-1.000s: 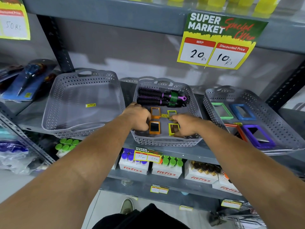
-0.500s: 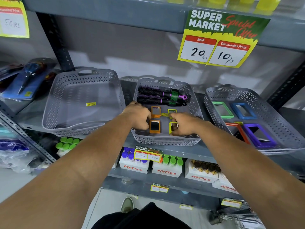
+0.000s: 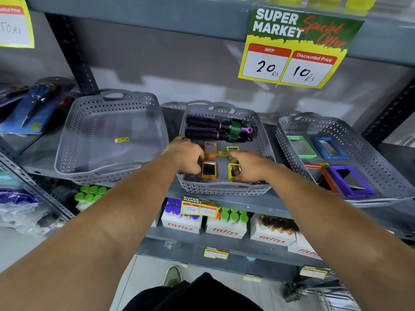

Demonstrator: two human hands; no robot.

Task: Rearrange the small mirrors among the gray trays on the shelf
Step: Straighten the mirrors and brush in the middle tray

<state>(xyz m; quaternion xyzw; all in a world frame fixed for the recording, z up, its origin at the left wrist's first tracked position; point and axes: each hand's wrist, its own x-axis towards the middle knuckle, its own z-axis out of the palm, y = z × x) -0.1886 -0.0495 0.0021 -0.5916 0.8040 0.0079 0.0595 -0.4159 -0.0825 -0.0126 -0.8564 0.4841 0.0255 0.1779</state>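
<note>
Head view: both hands are inside the middle gray perforated plastic tray (image 3: 224, 188) on the shelf. Left hand (image 3: 186, 157), fingers curled, rests against the near small orange-framed square mirror (image 3: 209, 169); whether it grips cannot be told. Right hand (image 3: 248, 167) has fingertips closed on the near small yellow-green-framed mirror (image 3: 232, 171). A second orange mirror (image 3: 210, 149) and a second yellow-green mirror (image 3: 232, 149) lie behind. Two purple-and-black round hairbrushes (image 3: 215, 129) lie at the tray's back.
</note>
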